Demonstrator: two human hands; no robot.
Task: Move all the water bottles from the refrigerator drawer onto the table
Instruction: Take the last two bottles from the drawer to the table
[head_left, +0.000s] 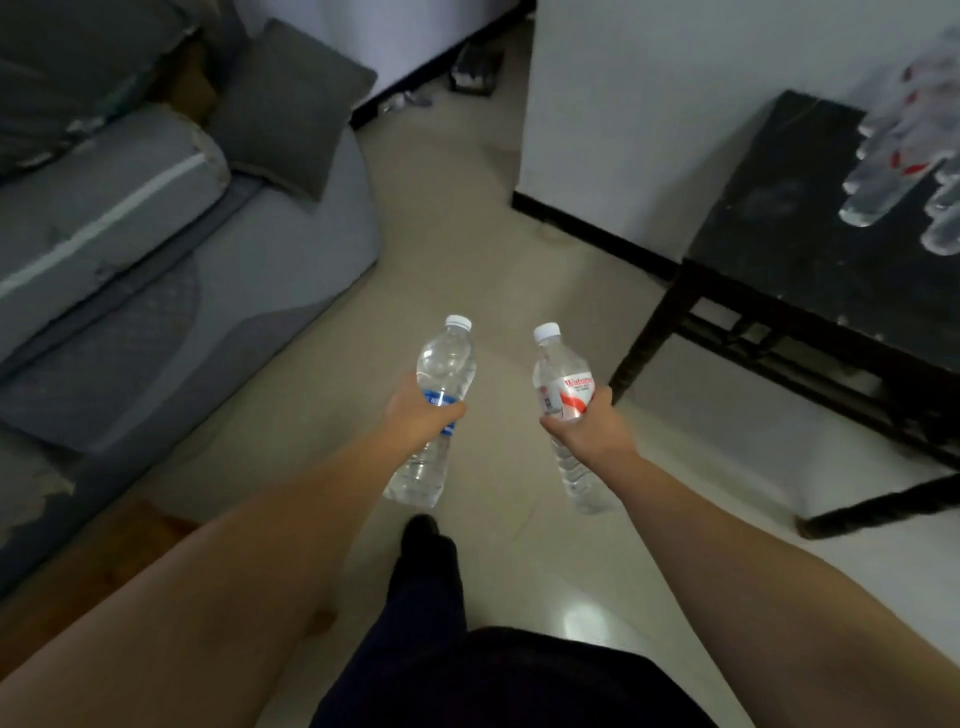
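Mid-carry toward the dark bench (769, 218): my left hand (421, 415) wraps the blue-label bottle (441, 374) at its waist, my right hand (587, 426) the red-label bottle (563, 384), one apiece to halve trips. Blurred bottles (904, 150) already stand on the bench.

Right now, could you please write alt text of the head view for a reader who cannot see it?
A person walks holding two water bottles: the left hand grips a blue-label bottle, the right hand a red-label bottle. To the right, a dark table already carries several blurred bottles; a grey sofa stands on the left.
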